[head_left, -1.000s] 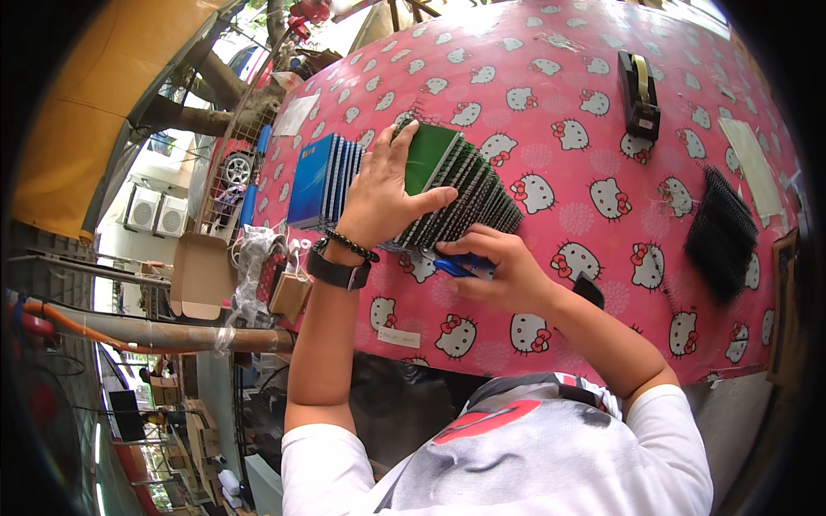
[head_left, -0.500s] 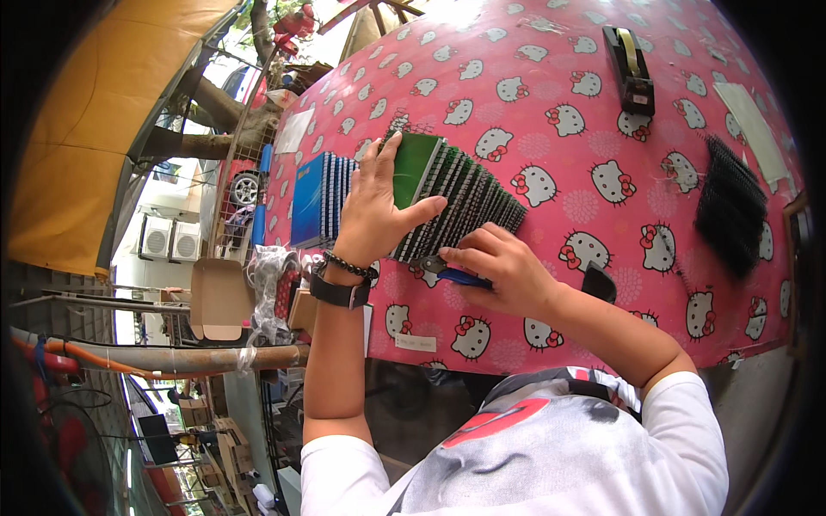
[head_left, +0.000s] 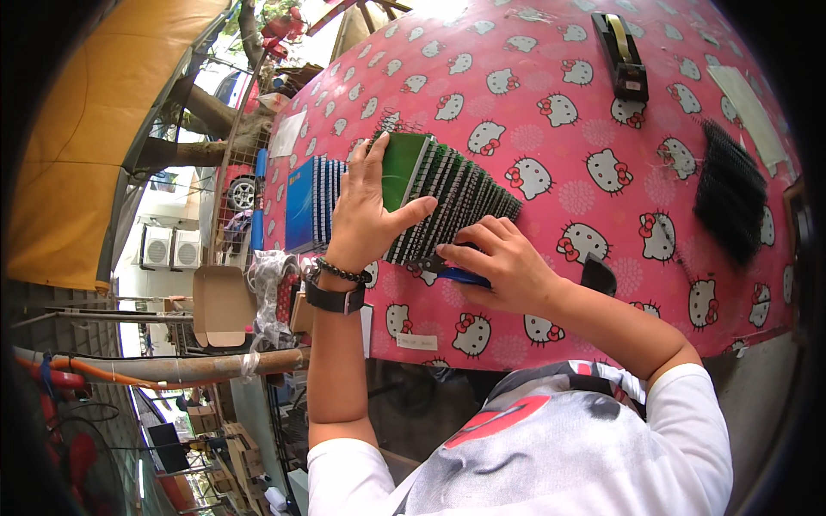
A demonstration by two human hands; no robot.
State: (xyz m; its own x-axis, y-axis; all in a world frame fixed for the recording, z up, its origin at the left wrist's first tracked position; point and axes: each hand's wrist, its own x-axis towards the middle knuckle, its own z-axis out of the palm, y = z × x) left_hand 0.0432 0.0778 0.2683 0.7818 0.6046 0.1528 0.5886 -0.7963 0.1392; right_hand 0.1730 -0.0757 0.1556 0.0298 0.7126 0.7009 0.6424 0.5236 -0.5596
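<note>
A fanned stack of green spiral-bound notebooks (head_left: 404, 168) lies on the table, its black coil edges facing right. My left hand (head_left: 368, 211) rests on the top green cover, fingers stretched and thumb spread toward the coils. At the near end of the coils, my right hand (head_left: 495, 262) is closed around small blue-handled pliers (head_left: 465, 275). The dark jaws of the pliers are at the lower corner of the stack; whether they grip a coil end cannot be told. Beside my left hand is a stack of blue spiral notebooks (head_left: 301, 206).
A pink cartoon-cat cloth (head_left: 594, 202) covers the table. Black plastic coils (head_left: 730, 193) lie in a pile at right, with a tape dispenser (head_left: 621, 60) farther back. A small black object (head_left: 598, 275) sits near my right forearm. An open cardboard box (head_left: 224, 305) is at left.
The view has shifted slightly. My hands keep nearly the same pose, the left on the green notebooks and the right on the pliers at the coils' near end.
</note>
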